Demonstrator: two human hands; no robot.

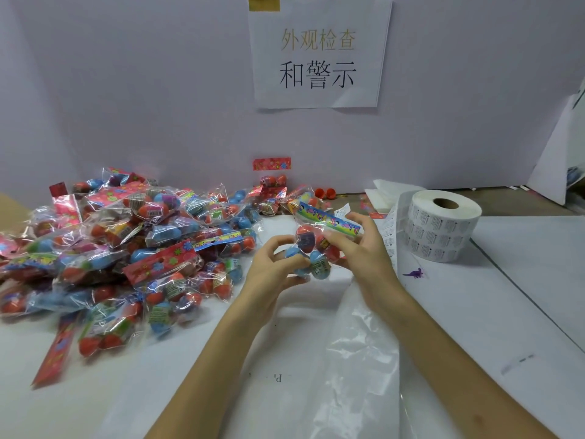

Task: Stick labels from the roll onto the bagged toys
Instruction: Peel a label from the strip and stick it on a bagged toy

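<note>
Clear plastic bag of toys (311, 248) — red and blue eggs under a striped header card — held off the counter (522, 280) between both hands. The left hand (275, 270) cupped the lower end, its fingers (277, 241) curled round the blue eggs. The right hand (361, 248) gripped the header end, thumb across the front and fingers behind.

The bag's long axis ran from the eggs at lower left up to the header card at upper right, toward the right hand. A small white label (342, 212) showed at the card's upper edge beside the right fingertips; whether it was stuck down or only riding on a finger could not be told.

The label roll (443, 223) stood on end to the right, its loose strip (391, 239) hanging just beyond the right hand — by this reading the nearer hand for the next label. The pile of bagged toys (126, 248) lay to the left, nearer the left hand.
</note>
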